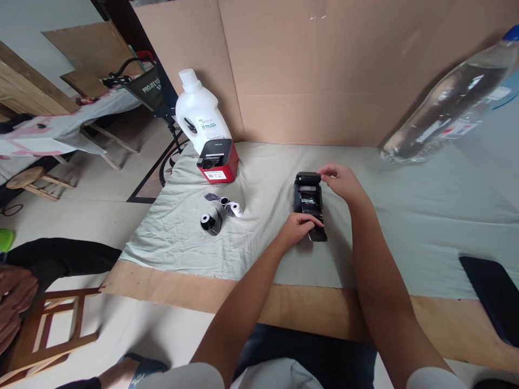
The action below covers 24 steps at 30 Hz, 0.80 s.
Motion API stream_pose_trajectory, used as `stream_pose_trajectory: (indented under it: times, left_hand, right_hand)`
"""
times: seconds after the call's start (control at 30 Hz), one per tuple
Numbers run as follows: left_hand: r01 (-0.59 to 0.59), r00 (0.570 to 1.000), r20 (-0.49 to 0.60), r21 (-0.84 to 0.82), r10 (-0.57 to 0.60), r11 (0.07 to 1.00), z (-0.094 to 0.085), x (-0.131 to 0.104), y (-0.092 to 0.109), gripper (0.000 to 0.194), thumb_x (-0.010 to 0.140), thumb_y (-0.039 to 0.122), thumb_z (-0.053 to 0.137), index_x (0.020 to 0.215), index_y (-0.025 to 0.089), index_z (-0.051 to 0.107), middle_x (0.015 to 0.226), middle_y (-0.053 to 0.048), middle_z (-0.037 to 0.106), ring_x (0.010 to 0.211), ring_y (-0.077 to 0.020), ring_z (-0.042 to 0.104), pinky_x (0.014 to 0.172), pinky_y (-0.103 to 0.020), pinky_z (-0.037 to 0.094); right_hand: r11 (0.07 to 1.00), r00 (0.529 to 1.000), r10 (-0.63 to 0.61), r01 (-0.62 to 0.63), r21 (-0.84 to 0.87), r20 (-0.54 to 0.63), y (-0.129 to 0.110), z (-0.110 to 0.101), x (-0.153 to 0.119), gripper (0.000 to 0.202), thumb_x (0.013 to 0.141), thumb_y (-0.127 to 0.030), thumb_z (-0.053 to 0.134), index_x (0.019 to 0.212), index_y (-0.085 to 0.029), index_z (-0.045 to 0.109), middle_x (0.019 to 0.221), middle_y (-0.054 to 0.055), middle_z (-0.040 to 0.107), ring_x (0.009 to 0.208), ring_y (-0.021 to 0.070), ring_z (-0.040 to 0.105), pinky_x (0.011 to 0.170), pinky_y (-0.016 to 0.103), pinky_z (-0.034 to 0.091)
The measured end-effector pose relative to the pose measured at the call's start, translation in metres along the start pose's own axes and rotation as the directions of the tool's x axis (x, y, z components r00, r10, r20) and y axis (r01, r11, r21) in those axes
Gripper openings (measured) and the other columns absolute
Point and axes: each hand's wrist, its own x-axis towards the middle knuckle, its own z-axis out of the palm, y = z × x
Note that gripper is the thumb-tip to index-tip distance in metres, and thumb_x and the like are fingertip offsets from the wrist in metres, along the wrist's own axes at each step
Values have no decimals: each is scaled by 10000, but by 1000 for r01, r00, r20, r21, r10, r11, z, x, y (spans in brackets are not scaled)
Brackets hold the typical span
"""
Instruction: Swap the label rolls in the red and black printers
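Observation:
A small black printer (298,197) stands on the cloth in front of me with its lid (308,177) raised. A shiny black strip (318,233) runs out of it toward me. The fingers of my left hand (298,228) are closed on this strip near its loose end. My right hand (344,182) pinches the right corner of the raised lid. Inside, a pale roller or roll (308,188) shows in part. Off to the left lie a black roll with a white core (211,220) and a smaller white roll (234,209) beside black wrapping scraps (211,197).
A red-and-black box-shaped device (229,165) stands before a white detergent bottle (203,111). Cardboard (308,70) walls the back. At right are a large clear bottle (450,108) and a dark phone-like slab (492,294). Another person's leg (65,256) is at far left.

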Motion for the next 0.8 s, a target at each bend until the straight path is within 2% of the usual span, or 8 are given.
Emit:
stream_pose_trajectory:
  times: [0.1, 0.27, 0.37, 0.5, 0.57, 0.63, 0.7, 0.8]
  left_hand:
    - [-16, 1000, 12, 30, 16, 999, 1, -3, -1, 302, 814, 130, 557, 858, 160, 854, 815, -44, 780, 804, -159, 674, 788, -248, 523]
    - [-24, 999, 49, 80, 20, 996, 2, -8, 4, 314, 806, 144, 552, 871, 161, 859, 807, -40, 784, 770, -157, 646, 724, -241, 499]
    - [-35, 999, 43, 73, 32, 997, 1, -8, 7, 315, 807, 151, 551, 868, 151, 859, 743, -36, 756, 685, -139, 584, 653, -234, 449]
    - [-15, 999, 31, 89, 13, 996, 1, -8, 7, 304, 819, 165, 562, 872, 148, 861, 697, -31, 728, 637, -130, 541, 623, -232, 418]
    - [-24, 999, 29, 75, 22, 997, 1, -7, 7, 302, 824, 169, 563, 871, 148, 861, 735, -38, 746, 660, -134, 561, 643, -234, 432]
    - [-38, 999, 27, 56, 36, 998, 1, -6, 7, 301, 828, 173, 563, 870, 144, 860, 760, -43, 757, 664, -132, 559, 649, -235, 434]
    - [-27, 999, 29, 47, 25, 999, 1, -5, 6, 304, 833, 181, 563, 881, 142, 861, 749, -39, 750, 642, -126, 539, 637, -234, 426]
    - [7, 999, 40, 68, -9, 998, 2, -3, 6, 303, 843, 201, 572, 906, 147, 863, 703, -25, 719, 610, -121, 511, 611, -234, 408]
  right_hand:
    - [998, 997, -5, 10, -56, 81, -3, -1, -5, 160, 781, -223, 633, 891, -195, 745, 890, 56, 722, 836, 212, 641, 849, 388, 514]
    - [990, 997, -76, 76, -117, 2, -7, 3, -8, 194, 808, -271, 657, 978, -214, 732, 908, 38, 654, 758, 185, 565, 783, 362, 489]
    - [979, 995, -85, 93, -180, 52, -7, 6, -7, 218, 832, -286, 666, 1026, -222, 744, 960, 44, 656, 748, 180, 552, 776, 359, 492]
    - [955, 990, 66, -27, -296, 125, 1, 13, -6, 333, 823, -315, 718, 1132, -199, 761, 1167, 107, 655, 810, 188, 610, 905, 401, 540]
    - [934, 979, 170, -123, -335, 116, 6, 14, -4, 450, 836, -369, 733, 1247, -185, 733, 1285, 152, 639, 926, 224, 663, 981, 423, 547]
    - [920, 956, 238, -166, -356, 171, 11, 12, 3, 517, 862, -411, 719, 1328, -190, 696, 1347, 165, 656, 1080, 267, 684, 1039, 430, 539]
    - [907, 921, 264, -137, -398, 285, 12, 7, 18, 506, 852, -443, 738, 1302, -213, 708, 1345, 148, 701, 1178, 300, 681, 1064, 440, 534]
    - [823, 844, 378, -118, -556, 380, 7, 5, 49, 463, 717, -525, 876, 1052, -224, 771, 1135, 151, 784, 1088, 370, 718, 981, 524, 562]
